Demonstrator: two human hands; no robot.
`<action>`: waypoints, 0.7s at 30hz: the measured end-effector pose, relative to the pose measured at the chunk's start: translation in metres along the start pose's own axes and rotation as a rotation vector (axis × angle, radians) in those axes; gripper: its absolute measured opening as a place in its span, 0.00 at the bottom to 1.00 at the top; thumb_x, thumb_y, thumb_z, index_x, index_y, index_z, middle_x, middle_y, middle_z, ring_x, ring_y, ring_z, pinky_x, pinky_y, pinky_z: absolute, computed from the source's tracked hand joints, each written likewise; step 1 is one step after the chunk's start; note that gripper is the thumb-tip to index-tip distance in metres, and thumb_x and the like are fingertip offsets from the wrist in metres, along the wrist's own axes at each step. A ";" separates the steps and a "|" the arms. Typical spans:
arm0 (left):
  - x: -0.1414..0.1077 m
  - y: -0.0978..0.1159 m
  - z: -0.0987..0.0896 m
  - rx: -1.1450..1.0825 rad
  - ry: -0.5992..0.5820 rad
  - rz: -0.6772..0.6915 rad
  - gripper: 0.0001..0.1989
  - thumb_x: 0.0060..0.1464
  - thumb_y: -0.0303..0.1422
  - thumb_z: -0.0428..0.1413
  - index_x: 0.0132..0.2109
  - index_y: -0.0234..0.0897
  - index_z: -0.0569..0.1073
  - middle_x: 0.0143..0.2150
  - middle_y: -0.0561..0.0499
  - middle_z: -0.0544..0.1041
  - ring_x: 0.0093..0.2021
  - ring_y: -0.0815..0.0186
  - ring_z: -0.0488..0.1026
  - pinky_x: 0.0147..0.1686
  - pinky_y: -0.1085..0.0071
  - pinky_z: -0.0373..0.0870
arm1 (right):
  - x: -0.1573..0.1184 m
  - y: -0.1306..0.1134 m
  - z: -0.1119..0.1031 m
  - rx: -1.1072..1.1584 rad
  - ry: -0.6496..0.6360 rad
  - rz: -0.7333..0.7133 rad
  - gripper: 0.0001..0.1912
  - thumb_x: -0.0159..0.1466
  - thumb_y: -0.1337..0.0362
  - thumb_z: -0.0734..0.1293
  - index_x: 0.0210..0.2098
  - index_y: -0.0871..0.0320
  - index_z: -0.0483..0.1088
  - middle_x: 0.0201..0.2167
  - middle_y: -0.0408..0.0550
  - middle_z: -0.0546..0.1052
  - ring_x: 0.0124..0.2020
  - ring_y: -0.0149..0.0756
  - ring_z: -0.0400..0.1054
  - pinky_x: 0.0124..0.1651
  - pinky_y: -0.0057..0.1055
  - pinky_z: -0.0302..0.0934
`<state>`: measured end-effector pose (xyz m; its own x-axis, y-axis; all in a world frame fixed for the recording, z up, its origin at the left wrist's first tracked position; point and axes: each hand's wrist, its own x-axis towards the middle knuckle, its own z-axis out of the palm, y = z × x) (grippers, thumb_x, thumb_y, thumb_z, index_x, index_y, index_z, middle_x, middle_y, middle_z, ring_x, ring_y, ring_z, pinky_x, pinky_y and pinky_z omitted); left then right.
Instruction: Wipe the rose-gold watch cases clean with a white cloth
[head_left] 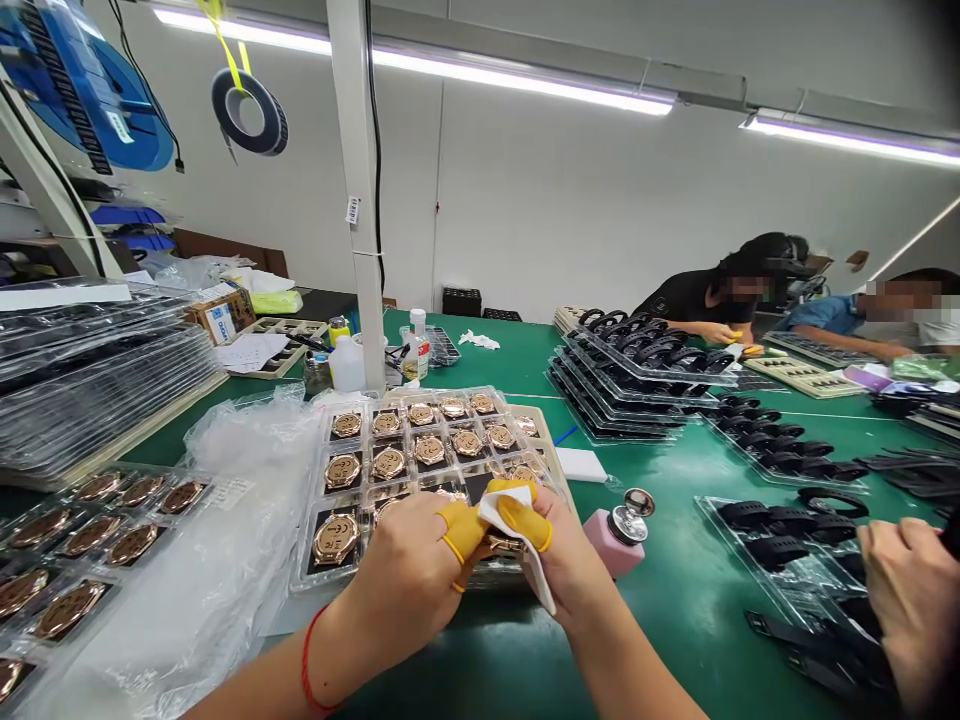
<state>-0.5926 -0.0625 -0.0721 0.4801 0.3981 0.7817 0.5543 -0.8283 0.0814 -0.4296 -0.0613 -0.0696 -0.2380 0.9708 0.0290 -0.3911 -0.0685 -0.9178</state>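
Observation:
Both hands meet over the front right part of a clear tray (400, 490) of round rose-gold watch cases. Yellow finger cots cover several fingertips. My left hand (420, 560) is closed on a metallic watch case (507, 543), most of which the fingers hide. Pinched in my right hand (559, 545) is a folded white cloth (541, 578), pressed against that case and hanging below the fingers. A red string circles my left wrist. Just right of my right hand stands a pink bottle (611, 545) with a metal pump top.
Rose-gold cases in trays (120, 530) and plastic film (247, 480) lie left, near tall stacked trays (97, 380). Stacked trays of black straps (630, 380) stand right. Bottles (347, 364) sit behind. Another person's hand (911, 600) is at right; two people work farther back.

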 end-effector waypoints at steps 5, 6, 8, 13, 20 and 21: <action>0.002 0.005 -0.009 -0.141 -0.285 -0.217 0.13 0.64 0.32 0.44 0.35 0.36 0.71 0.30 0.49 0.77 0.27 0.62 0.72 0.26 0.69 0.66 | -0.003 -0.010 -0.007 -0.104 -0.059 -0.141 0.15 0.52 0.50 0.75 0.32 0.53 0.79 0.32 0.45 0.78 0.35 0.35 0.71 0.40 0.29 0.65; 0.003 0.004 -0.010 -0.144 -0.319 -0.240 0.14 0.63 0.31 0.44 0.33 0.37 0.71 0.30 0.49 0.77 0.26 0.62 0.72 0.25 0.69 0.65 | -0.004 -0.011 -0.007 -0.181 -0.079 -0.171 0.14 0.53 0.51 0.75 0.34 0.51 0.80 0.35 0.46 0.78 0.38 0.36 0.71 0.42 0.31 0.66; 0.003 0.002 -0.010 -0.158 -0.336 -0.303 0.12 0.61 0.30 0.46 0.33 0.36 0.71 0.30 0.48 0.77 0.27 0.61 0.73 0.26 0.69 0.66 | -0.007 -0.012 -0.005 -0.392 -0.065 -0.252 0.11 0.55 0.56 0.75 0.38 0.49 0.80 0.39 0.46 0.78 0.41 0.37 0.71 0.46 0.33 0.65; 0.004 0.006 -0.001 -0.449 -0.191 -0.431 0.07 0.61 0.33 0.52 0.44 0.38 0.72 0.38 0.51 0.79 0.35 0.66 0.76 0.36 0.74 0.72 | -0.012 -0.004 0.001 -0.514 0.153 -0.448 0.10 0.54 0.62 0.76 0.37 0.47 0.80 0.35 0.45 0.78 0.38 0.37 0.69 0.45 0.33 0.65; 0.000 0.005 0.001 -0.173 0.145 -0.199 0.07 0.63 0.30 0.52 0.47 0.38 0.70 0.39 0.50 0.78 0.37 0.66 0.75 0.39 0.72 0.72 | 0.001 0.011 0.005 0.032 0.031 -0.173 0.13 0.54 0.51 0.74 0.32 0.54 0.78 0.28 0.46 0.78 0.33 0.38 0.72 0.37 0.33 0.67; 0.000 0.002 -0.001 -0.102 0.183 -0.158 0.07 0.64 0.29 0.50 0.47 0.37 0.70 0.39 0.48 0.77 0.39 0.65 0.74 0.42 0.71 0.72 | 0.003 0.012 0.006 0.046 0.005 -0.144 0.15 0.53 0.50 0.74 0.32 0.54 0.78 0.29 0.47 0.78 0.35 0.40 0.72 0.38 0.34 0.68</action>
<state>-0.5920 -0.0651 -0.0713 0.2572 0.4555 0.8523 0.5371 -0.8006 0.2658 -0.4404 -0.0609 -0.0782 -0.1723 0.9725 0.1566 -0.4611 0.0609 -0.8853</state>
